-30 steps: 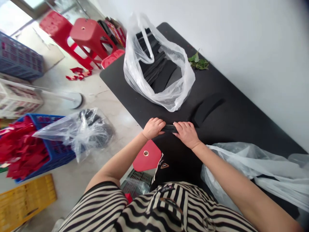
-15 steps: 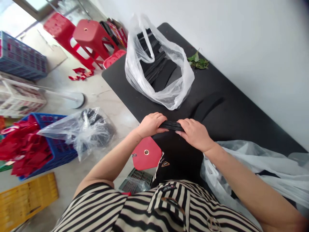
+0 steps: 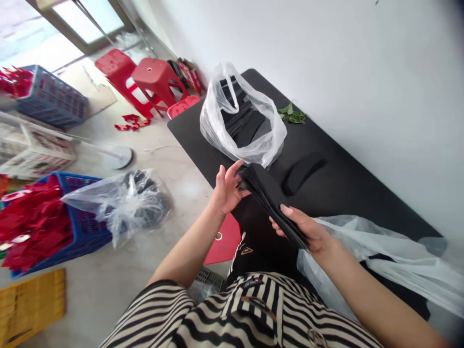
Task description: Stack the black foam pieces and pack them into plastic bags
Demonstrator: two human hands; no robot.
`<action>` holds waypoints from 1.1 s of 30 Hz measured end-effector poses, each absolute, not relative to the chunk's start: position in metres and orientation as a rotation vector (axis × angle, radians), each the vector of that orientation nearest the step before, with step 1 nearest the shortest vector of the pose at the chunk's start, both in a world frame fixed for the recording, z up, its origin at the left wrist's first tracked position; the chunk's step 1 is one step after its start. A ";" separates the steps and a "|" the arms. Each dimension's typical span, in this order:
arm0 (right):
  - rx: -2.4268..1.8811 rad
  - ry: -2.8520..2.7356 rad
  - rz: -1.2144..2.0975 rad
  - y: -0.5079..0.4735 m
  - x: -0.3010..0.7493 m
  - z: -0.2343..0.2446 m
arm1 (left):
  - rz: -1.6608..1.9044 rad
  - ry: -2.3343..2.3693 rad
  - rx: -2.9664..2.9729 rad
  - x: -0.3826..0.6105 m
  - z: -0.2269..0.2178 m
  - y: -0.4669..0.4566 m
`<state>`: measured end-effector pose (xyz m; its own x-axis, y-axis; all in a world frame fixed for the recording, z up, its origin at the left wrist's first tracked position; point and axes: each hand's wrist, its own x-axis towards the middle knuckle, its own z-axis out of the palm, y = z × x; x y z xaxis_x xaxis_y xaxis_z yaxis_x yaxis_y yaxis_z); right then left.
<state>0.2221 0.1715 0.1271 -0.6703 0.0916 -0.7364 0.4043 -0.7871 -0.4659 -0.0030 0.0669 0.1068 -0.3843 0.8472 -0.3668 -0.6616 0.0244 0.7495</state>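
From the head view, the black sheets (image 3: 270, 203) hung slanted above the table (image 3: 348, 203), between both hands. The right hand (image 3: 302, 231) clamped their lower end — the left hand (image 3: 226, 191) lay splayed at the upper end, its grip unclear. A loose hold there could let sheets fan out and slide to the floor (image 3: 108, 299).

The person wears a short-sleeved top (image 3: 232, 314) with black and cream horizontal stripes, its left sleeve (image 3: 163, 302) ending at the upper arm. A small dark label (image 3: 253, 282) sits high on the front, beside a round metal emblem (image 3: 317, 338). Below it shows a black garment (image 3: 261, 246) with a small triangular logo (image 3: 247, 250). The left hand (image 3: 226, 191) and right hand (image 3: 300, 232) are bare.
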 end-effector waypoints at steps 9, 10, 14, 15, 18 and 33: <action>0.975 0.290 -2.896 0.150 0.224 0.139 | 1.734 0.769 -0.003 0.055 0.112 0.066; 0.952 0.270 -2.911 0.149 0.225 0.139 | 1.723 0.724 -0.004 0.059 0.115 0.067; 0.869 0.206 -2.966 0.143 0.230 0.141 | 1.701 0.651 0.024 0.065 0.125 0.070; 0.867 0.196 -2.974 0.142 0.231 0.142 | 1.690 0.661 0.029 0.065 0.127 0.070; 0.892 0.175 -2.983 0.139 0.234 0.144 | 1.660 0.720 0.056 0.066 0.134 0.071; 0.978 0.124 -2.986 0.133 0.238 0.147 | 1.576 0.949 0.145 0.086 0.147 0.074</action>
